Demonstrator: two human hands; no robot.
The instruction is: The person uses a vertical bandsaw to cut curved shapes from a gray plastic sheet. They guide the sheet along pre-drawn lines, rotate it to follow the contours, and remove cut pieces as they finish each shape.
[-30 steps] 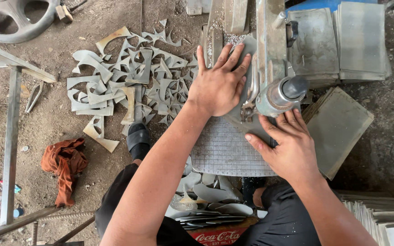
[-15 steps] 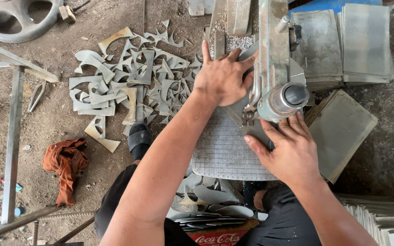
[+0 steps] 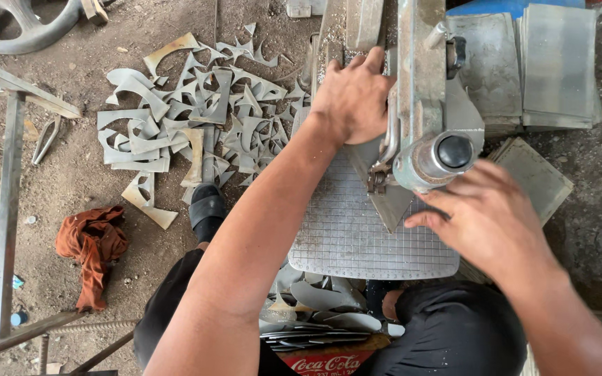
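Dirt-floor workshop: left hand (image 3: 354, 97) flat, right hand (image 3: 490, 219) open, both pressing metal sheet (image 3: 391, 198).

A rough metalworking workshop, likely open-air: a dirt floor (image 3: 106, 292) strewn with sheet-metal offcuts (image 3: 189, 118). A bench shear (image 3: 423, 118) with a gridded table (image 3: 357, 230) stands beside stacked metal sheets (image 3: 559, 63) and a steel frame (image 3: 8, 209).

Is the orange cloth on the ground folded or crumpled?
Crumpled. The orange cloth lies bunched in uneven wrinkles on the dirt ground, with no neat fold or flat layer visible.
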